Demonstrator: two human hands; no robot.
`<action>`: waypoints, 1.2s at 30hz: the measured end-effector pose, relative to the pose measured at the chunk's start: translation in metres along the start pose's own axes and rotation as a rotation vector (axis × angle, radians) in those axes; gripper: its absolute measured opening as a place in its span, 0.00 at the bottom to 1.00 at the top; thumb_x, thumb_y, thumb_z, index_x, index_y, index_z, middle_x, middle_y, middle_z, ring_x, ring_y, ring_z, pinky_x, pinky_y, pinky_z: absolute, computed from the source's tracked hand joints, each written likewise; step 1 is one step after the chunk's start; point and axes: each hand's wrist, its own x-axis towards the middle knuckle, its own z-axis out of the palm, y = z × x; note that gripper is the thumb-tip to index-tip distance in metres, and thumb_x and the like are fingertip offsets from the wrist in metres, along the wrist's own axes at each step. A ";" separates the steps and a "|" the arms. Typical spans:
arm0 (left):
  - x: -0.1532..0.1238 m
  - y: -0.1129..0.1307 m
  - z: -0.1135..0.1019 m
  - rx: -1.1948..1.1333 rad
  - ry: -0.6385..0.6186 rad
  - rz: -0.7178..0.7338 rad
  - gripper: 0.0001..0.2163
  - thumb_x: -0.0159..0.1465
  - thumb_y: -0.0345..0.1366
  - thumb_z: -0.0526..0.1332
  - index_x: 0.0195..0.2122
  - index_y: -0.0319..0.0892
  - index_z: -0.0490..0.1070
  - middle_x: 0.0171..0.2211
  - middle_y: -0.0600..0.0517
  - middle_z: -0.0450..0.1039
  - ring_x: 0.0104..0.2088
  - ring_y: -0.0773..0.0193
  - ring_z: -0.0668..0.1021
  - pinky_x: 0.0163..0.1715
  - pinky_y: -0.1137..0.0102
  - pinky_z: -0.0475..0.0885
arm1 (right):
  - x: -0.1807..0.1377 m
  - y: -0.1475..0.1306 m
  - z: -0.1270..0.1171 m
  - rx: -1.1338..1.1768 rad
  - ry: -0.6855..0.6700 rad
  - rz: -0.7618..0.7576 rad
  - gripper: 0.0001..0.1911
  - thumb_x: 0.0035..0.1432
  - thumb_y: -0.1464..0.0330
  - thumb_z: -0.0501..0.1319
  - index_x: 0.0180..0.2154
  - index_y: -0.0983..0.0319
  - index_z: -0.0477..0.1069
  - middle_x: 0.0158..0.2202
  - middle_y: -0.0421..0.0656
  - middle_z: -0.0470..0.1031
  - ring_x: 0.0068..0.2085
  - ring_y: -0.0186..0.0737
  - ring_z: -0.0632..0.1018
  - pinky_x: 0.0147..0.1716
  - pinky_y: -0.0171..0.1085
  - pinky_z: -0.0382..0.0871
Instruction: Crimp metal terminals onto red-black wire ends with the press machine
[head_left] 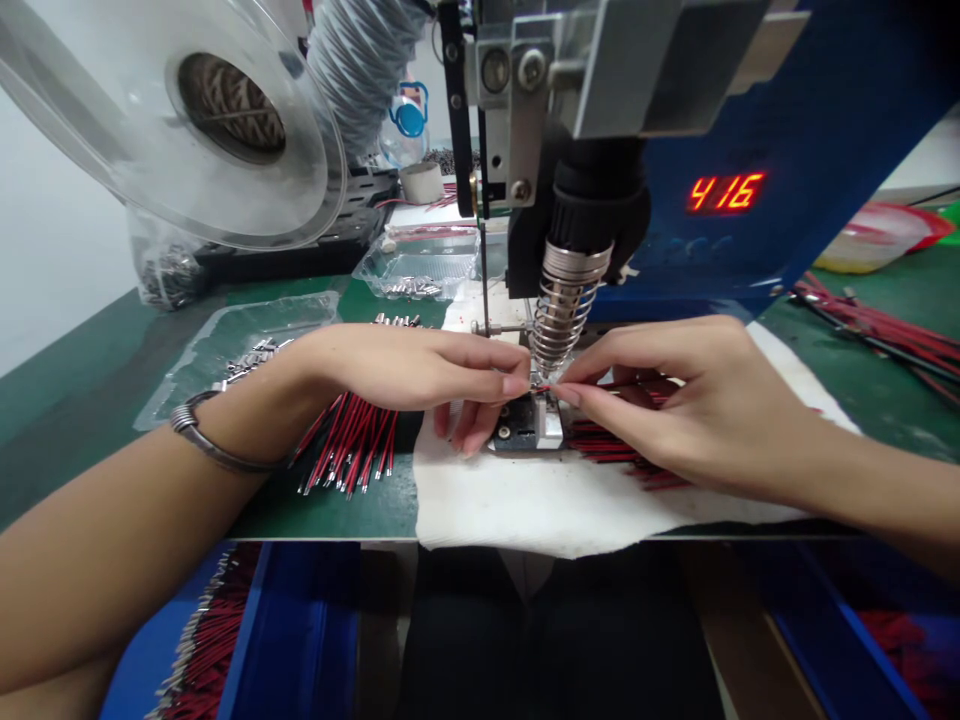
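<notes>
My left hand [450, 375] reaches in from the left with thumb and forefinger pinched at a small metal fixture [550, 425]. What it pinches is too small and covered to make out. Opposite it, my right hand [667, 395] pinches a red wire end over the fixture. Just above both fingertips is the soldering machine's tip with its coiled spring [570, 290]. A bundle of red and black wires [615, 440] lies beneath my right hand on a white cloth [525, 505]. More red and black wires [352, 440] with metal ends lie beside my left wrist.
A blue machine housing [697, 255] shows a red 416. Clear plastic trays [202, 345] with small metal parts stand at left. A spool [315, 160] and grey hose [360, 70] hang above. Wires [885, 325] lie at right; a blue bin [292, 630] sits below the table edge.
</notes>
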 end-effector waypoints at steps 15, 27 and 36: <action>0.000 0.000 -0.001 -0.013 -0.006 0.006 0.17 0.74 0.47 0.49 0.52 0.42 0.68 0.33 0.51 0.79 0.34 0.63 0.77 0.37 0.73 0.71 | 0.000 0.000 -0.001 -0.012 -0.004 0.002 0.05 0.61 0.68 0.64 0.35 0.58 0.80 0.26 0.38 0.79 0.23 0.34 0.75 0.26 0.37 0.68; 0.000 -0.001 0.001 -0.023 -0.001 0.010 0.13 0.75 0.44 0.48 0.47 0.42 0.67 0.31 0.52 0.78 0.35 0.64 0.78 0.35 0.75 0.70 | 0.001 0.001 0.001 0.013 0.011 -0.010 0.04 0.60 0.69 0.65 0.34 0.60 0.80 0.25 0.37 0.78 0.22 0.31 0.74 0.26 0.34 0.67; 0.001 -0.001 0.000 -0.030 -0.011 0.072 0.13 0.75 0.42 0.49 0.37 0.42 0.66 0.30 0.52 0.77 0.32 0.65 0.77 0.36 0.74 0.71 | 0.000 0.001 0.000 0.026 0.018 -0.005 0.04 0.59 0.69 0.66 0.34 0.60 0.81 0.26 0.38 0.79 0.22 0.31 0.74 0.25 0.34 0.66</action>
